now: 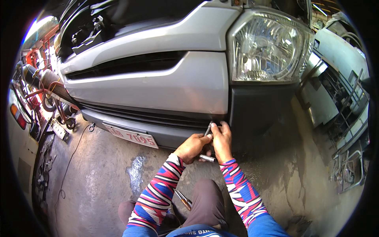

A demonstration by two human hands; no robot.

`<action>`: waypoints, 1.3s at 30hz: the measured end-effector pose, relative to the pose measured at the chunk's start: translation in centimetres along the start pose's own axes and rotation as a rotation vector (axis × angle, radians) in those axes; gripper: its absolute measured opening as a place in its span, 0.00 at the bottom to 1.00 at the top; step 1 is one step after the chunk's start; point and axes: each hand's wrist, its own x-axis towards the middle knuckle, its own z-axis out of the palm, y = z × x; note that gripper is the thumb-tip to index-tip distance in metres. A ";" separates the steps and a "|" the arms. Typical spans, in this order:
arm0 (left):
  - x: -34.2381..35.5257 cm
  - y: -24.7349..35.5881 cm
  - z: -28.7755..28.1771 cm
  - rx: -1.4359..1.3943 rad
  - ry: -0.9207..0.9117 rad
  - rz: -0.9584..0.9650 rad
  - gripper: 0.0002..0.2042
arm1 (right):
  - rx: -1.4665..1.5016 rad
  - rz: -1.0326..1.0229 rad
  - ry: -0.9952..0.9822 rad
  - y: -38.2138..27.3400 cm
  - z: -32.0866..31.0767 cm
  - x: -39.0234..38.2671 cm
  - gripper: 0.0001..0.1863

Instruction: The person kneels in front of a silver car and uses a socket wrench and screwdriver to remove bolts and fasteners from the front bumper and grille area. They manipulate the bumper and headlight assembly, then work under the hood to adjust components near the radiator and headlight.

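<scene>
My left hand [190,148] is closed, and a silver socket-like cylinder [207,158] sticks out from under its fingers. My right hand [222,143] is closed beside it, its thumb and fingers pinching at a short grey metal rod [208,129] that stands up between the hands. Whether rod and cylinder are one tool I cannot tell. Both hands are in front of the lower grille [158,117] of a silver van, by the corner where the grey bumper [169,137] meets a dark panel [256,106].
A headlight [268,47] is above the dark panel. A licence plate [130,136] hangs on the bumper. Long slim tools [183,200] lie by my knee [205,197]. A black cable [72,162] runs over the floor at left. Metal frames and panels [339,79] lean at right.
</scene>
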 end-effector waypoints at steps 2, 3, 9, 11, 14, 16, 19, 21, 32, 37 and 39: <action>0.4 -0.8 -0.3 -0.233 -0.116 -0.027 0.16 | 0.049 0.065 -0.025 -0.1 0.1 -0.1 0.26; 0.6 -1.2 -0.5 -0.327 -0.175 -0.041 0.15 | 0.081 0.068 -0.026 -0.2 0.0 0.0 0.25; 1.0 -2.6 0.2 -0.515 -0.266 -0.152 0.15 | 0.131 0.148 -0.032 -0.9 0.2 0.5 0.12; 0.8 -2.4 0.7 -0.321 -0.164 -0.070 0.16 | 0.126 0.152 -0.041 -0.9 0.1 0.5 0.14; 0.3 -2.1 1.1 -0.018 -0.019 0.033 0.19 | 0.235 0.198 -0.023 -0.6 0.2 0.6 0.13; -0.1 -2.1 0.8 -0.295 -0.153 -0.054 0.18 | 0.254 0.191 -0.031 -0.4 0.3 0.6 0.11; -0.7 -3.0 0.6 -0.306 -0.111 -0.047 0.17 | 0.338 0.208 0.018 -0.1 0.6 0.4 0.09; -1.2 -4.0 0.7 -0.154 -0.030 0.034 0.17 | 0.346 0.207 0.027 0.1 0.6 0.0 0.10; -9.2 -8.5 -2.5 0.138 0.189 0.075 0.17 | 0.557 0.335 -0.203 2.4 1.6 -6.5 0.10; -13.5 -11.5 -4.8 -0.293 0.251 0.106 0.15 | 0.626 0.459 -0.252 3.4 2.6 -6.5 0.08; -16.3 -13.0 -5.6 -0.418 0.282 0.210 0.12 | 0.582 0.440 -0.276 3.3 3.0 -6.2 0.07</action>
